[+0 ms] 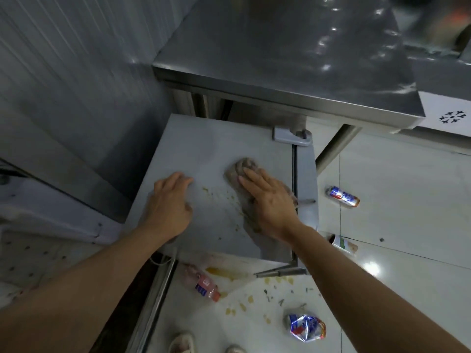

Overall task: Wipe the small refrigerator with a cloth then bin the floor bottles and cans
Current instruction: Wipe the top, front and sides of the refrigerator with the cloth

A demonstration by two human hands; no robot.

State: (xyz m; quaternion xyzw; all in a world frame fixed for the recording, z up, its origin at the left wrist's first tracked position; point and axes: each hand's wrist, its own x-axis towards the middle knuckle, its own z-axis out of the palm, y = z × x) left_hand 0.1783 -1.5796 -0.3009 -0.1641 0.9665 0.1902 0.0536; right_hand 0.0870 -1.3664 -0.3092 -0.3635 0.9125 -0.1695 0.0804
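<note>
The small grey refrigerator (pixel 204 149) fills the middle of the view, seen from above. Yellowish stains dot its top. My right hand (pixel 267 200) presses flat on a brownish-grey cloth (pixel 242 171) near the top's right side. My left hand (pixel 170 200) rests on the top's left part with fingers bent and holds nothing. On the floor lie a blue and white can (pixel 342 196) to the right, a green and white can (pixel 342 244) by the fridge's front corner, a plastic bottle with a pink label (pixel 201 282), and a crushed blue and white can (pixel 305 327) near my feet.
A steel table (pixel 280 59) stands behind the fridge, its leg (pixel 334 146) coming down at the right. A corrugated wall (pixel 63 72) closes the left side. Yellow spill marks (pixel 229 272) and small debris are on the white tiled floor. A white appliance (pixel 446 110) is at far right.
</note>
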